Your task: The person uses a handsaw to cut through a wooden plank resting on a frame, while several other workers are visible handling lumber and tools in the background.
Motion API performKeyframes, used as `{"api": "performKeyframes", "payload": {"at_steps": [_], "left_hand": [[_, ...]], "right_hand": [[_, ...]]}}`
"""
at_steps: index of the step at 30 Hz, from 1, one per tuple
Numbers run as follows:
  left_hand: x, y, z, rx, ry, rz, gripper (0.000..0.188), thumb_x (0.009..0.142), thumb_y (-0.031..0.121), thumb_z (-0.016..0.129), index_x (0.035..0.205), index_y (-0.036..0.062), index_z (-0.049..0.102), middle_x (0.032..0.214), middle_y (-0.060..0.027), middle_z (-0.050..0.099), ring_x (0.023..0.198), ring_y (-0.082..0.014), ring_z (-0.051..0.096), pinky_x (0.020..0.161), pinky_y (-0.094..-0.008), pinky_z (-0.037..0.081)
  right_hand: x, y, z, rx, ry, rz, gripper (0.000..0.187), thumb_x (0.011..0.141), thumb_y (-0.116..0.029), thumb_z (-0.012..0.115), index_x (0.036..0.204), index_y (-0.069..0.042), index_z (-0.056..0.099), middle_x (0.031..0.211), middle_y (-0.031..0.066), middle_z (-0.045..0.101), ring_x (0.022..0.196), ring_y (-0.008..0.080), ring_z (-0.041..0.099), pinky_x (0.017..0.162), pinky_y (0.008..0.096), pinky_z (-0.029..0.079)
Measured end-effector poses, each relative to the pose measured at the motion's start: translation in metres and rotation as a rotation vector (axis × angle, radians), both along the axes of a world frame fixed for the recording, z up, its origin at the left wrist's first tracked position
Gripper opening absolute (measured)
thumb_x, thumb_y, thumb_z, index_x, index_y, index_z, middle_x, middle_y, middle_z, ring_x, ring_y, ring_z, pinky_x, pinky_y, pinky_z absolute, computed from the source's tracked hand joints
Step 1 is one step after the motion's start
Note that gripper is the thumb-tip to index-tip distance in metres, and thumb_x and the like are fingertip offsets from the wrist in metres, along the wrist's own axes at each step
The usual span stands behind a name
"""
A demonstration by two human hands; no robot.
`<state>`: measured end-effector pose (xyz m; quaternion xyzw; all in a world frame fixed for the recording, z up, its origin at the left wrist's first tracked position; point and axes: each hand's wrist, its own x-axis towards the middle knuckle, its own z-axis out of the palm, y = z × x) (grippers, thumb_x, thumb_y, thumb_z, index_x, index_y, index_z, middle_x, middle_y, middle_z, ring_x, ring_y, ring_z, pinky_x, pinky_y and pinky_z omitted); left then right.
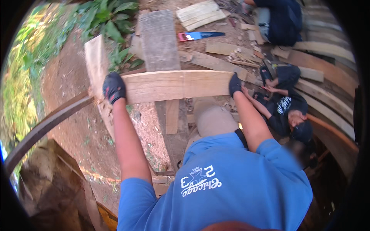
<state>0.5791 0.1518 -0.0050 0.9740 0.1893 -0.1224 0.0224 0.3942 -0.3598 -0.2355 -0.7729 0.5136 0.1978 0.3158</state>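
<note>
A pale wooden board (pixel 177 85) lies crosswise in front of me, held up between my two hands. My left hand (pixel 114 87), in a dark glove, is closed around its left end. The right end is gripped by my right hand (pixel 234 84), also in a dark glove; its fingers are partly hidden behind the board. Below the board runs a weathered grey plank (pixel 158 36), with a short narrow wood strip (pixel 172 115) lying on its nearer part. An upright pale timber (pixel 97 57) stands just beyond my left hand.
A handsaw (pixel 202 35) with a red handle and blue blade lies on the ground ahead. One person (pixel 287 111) sits close to my right hand; another (pixel 283 21) is farther back. Long planks (pixel 327 98) are stacked at the right. A curved dark beam (pixel 46 127) crosses the left.
</note>
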Motion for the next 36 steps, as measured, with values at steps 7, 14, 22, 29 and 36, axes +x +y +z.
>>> {"api": "performKeyframes", "payload": {"at_steps": [7, 14, 22, 29, 36], "left_hand": [[-0.01, 0.004, -0.007, 0.056, 0.028, 0.164, 0.062, 0.101, 0.043, 0.036, 0.11, -0.0025, 0.077, 0.118, -0.0302, 0.073, 0.115, -0.0504, 0.067, 0.096, -0.0569, 0.05], [-0.007, -0.013, 0.008, 0.02, 0.062, 0.186, 0.064, 0.098, 0.044, 0.038, 0.117, -0.0044, 0.075, 0.123, -0.0325, 0.071, 0.119, -0.0494, 0.066, 0.1, -0.0572, 0.048], [-0.02, 0.085, -0.047, -0.121, 0.124, -0.03, 0.062, 0.111, 0.054, 0.03, 0.152, 0.0173, 0.059, 0.119, -0.0243, 0.076, 0.109, -0.0415, 0.072, 0.097, -0.0503, 0.052], [-0.034, -0.004, 0.075, -0.055, 0.063, 0.228, 0.089, 0.1, 0.076, 0.042, 0.128, -0.0016, 0.074, 0.119, -0.03, 0.075, 0.117, -0.0448, 0.069, 0.106, -0.0488, 0.048], [-0.034, -0.02, 0.148, -0.496, -0.199, 0.343, 0.071, 0.099, 0.062, 0.057, 0.113, -0.0031, 0.079, 0.104, -0.0194, 0.079, 0.096, -0.0278, 0.074, 0.095, -0.0447, 0.054]], "right_hand": [[0.037, 0.012, 0.035, 0.064, 0.065, -0.133, 0.077, 0.107, -0.055, 0.028, 0.129, 0.006, 0.07, 0.14, 0.032, 0.063, 0.139, 0.0446, 0.057, 0.119, 0.0517, 0.043], [0.033, 0.01, 0.044, 0.104, 0.025, -0.167, 0.073, 0.106, -0.051, 0.03, 0.13, 0.006, 0.069, 0.141, 0.0319, 0.062, 0.138, 0.0457, 0.056, 0.118, 0.052, 0.042], [0.028, 0.007, -0.004, -0.001, -0.037, 0.07, 0.083, 0.11, -0.059, 0.022, 0.129, 0.006, 0.069, 0.129, 0.0316, 0.069, 0.129, 0.0456, 0.063, 0.113, 0.0532, 0.047], [0.039, -0.011, 0.06, 0.029, 0.032, 0.024, 0.109, 0.101, -0.083, 0.017, 0.134, 0.008, 0.067, 0.135, 0.034, 0.066, 0.138, 0.0456, 0.058, 0.118, 0.0492, 0.041], [0.018, -0.044, 0.164, 0.05, -0.405, -0.118, 0.086, 0.108, -0.071, 0.033, 0.136, 0.002, 0.068, 0.109, 0.0233, 0.077, 0.1, 0.0339, 0.074, 0.098, 0.0436, 0.052]]}}
